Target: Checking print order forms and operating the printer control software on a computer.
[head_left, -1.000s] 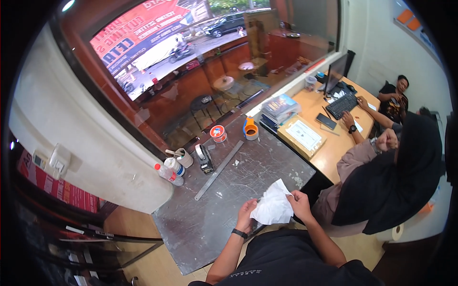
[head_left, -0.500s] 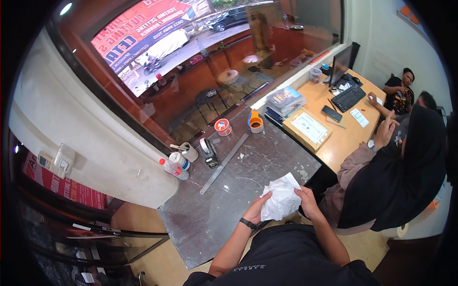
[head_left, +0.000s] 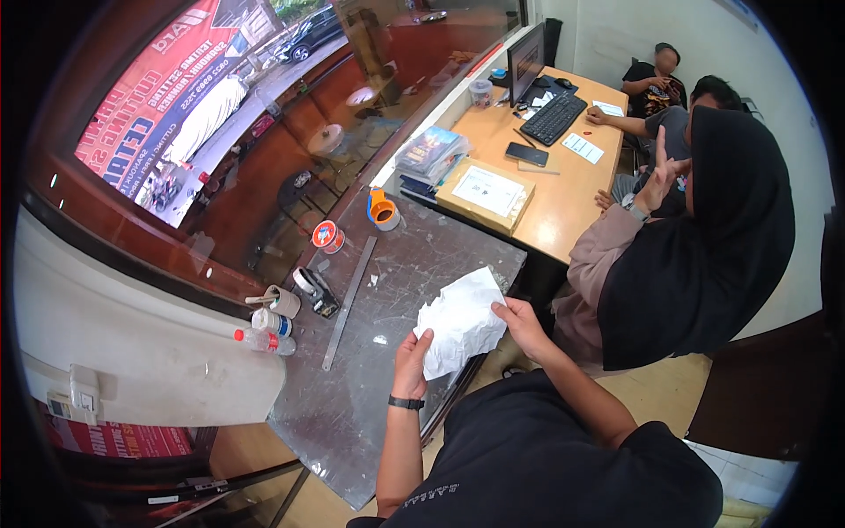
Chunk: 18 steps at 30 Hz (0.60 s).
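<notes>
My left hand point(head_left: 411, 365) grips the lower left edge of a crumpled white paper sheet point(head_left: 462, 317), thumb on top; a black band circles that wrist. My right hand point(head_left: 519, 324) pinches the sheet's right edge. The paper is held over the near right part of the scratched dark table point(head_left: 326, 431). Beyond it lie a steel ruler point(head_left: 349, 304) and a black tape dispenser point(head_left: 319, 296), with a red-and-white tub point(head_left: 327, 237) and an orange tape holder point(head_left: 381, 209) farther back.
A bottle point(head_left: 264, 343), white jar point(head_left: 275, 321) and pen cup point(head_left: 286, 301) line the left. Behind are a window, and a wooden desk point(head_left: 563, 224) with box point(head_left: 484, 194), phone point(head_left: 526, 154), keyboard point(head_left: 554, 116) and monitor. A person in black headcovering point(head_left: 695, 255) stands close right; two others sit beyond.
My view has swung, shifting the scene left and up. The paper is more spread out between my hands. The neighbouring person's hand has risen with a finger extended.
</notes>
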Each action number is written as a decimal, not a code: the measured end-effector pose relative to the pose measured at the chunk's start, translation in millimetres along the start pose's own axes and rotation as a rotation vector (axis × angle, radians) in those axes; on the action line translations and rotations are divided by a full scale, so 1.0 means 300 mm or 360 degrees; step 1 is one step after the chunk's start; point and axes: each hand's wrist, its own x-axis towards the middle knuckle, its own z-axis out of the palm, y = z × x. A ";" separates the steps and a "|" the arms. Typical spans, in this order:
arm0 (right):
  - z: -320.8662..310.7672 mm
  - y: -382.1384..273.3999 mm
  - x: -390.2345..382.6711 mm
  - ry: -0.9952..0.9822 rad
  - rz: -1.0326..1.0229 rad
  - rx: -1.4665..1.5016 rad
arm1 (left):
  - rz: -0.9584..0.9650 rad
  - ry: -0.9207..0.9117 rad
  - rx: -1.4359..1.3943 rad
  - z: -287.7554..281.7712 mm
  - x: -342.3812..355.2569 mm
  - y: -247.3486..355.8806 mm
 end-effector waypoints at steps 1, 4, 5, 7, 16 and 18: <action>0.004 0.000 -0.004 0.0027 -0.0014 -0.0011 | 0.0001 -0.0021 0.0001 0.004 0.000 0.000; 0.013 0.014 -0.004 0.0112 -0.0072 -0.0020 | 0.0009 0.0024 0.0017 -0.005 -0.013 -0.007; 0.000 0.040 0.005 0.0115 -0.0078 -0.0082 | 0.0015 0.0059 0.0038 -0.017 -0.008 -0.017; -0.010 0.071 0.006 0.0166 -0.0113 -0.0156 | 0.0046 0.0111 0.0027 -0.011 -0.004 -0.025; -0.018 0.098 0.002 0.0219 -0.0046 -0.0311 | 0.0341 0.0384 0.0158 -0.036 0.029 -0.024; -0.011 0.096 -0.001 0.0223 0.0217 -0.0254 | 0.0581 0.0531 0.0480 -0.028 0.030 -0.013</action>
